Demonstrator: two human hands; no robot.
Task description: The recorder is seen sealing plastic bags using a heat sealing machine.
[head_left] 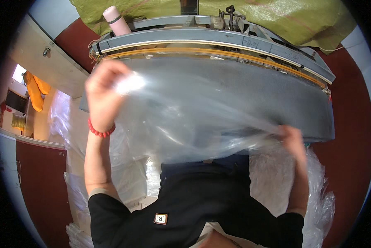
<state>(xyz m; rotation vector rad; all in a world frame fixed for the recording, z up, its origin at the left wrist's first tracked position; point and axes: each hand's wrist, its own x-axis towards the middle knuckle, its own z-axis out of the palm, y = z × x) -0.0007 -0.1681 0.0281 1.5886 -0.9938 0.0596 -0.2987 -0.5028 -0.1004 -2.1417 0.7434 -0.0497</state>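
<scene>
A clear plastic sheet [169,120] is stretched between my two hands, in front of my body and over the near side of a grey padded tabletop [301,99]. My left hand [105,93], raised at the far left corner, pinches a bunched, bright edge of the sheet. A red bead bracelet circles that wrist. Lower down on the right, my right hand [292,140] grips the sheet's other side, near the tabletop's front edge; it is smeared by motion, but the plastic is drawn taut to its fingers.
A grey metal bar [185,38] with orange strips runs along the table's far side. A pink bottle [116,21] stands behind it at the left, near a green-yellow cover [272,20]. Loose clear film [319,198] hangs at the right. A door with a padlock [47,51] is at the left.
</scene>
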